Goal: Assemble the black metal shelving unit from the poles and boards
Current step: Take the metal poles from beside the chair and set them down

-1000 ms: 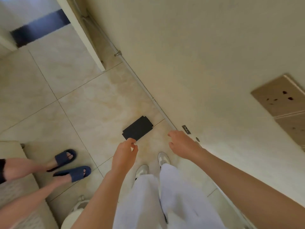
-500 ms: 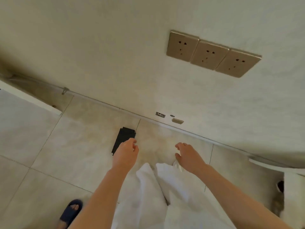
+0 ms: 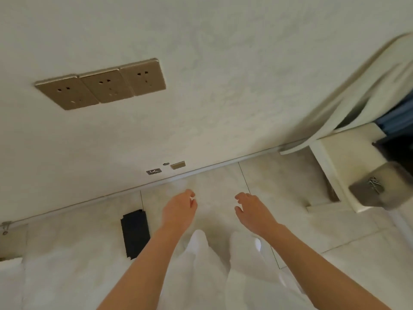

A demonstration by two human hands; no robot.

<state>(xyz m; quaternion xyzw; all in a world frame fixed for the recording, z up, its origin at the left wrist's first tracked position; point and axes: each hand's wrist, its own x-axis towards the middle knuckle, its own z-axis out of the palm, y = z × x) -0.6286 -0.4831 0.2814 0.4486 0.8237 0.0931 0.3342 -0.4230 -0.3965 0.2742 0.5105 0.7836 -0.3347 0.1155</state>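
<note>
A flat black rectangular piece (image 3: 135, 233) lies on the pale tiled floor close to the wall, to the left of my left forearm. My left hand (image 3: 178, 209) hangs in front of me with fingers loosely curled and nothing in it. Level with it, my right hand (image 3: 252, 209) has its fingers spread and holds nothing. Both hands are above the floor, apart from the black piece. No poles or shelving boards show in the head view.
Three gold wall sockets (image 3: 102, 83) sit on the white wall ahead. A white cabinet (image 3: 337, 162) stands at the right with a grey box (image 3: 380, 191) by it. A pale curtain (image 3: 362, 86) hangs at the upper right. My white trousers (image 3: 223, 276) fill the bottom.
My view has swung right along the wall: the sockets and black piece slid left, the sandalled feet left the frame, the cabinet came in. Both hands stay raised and empty.
</note>
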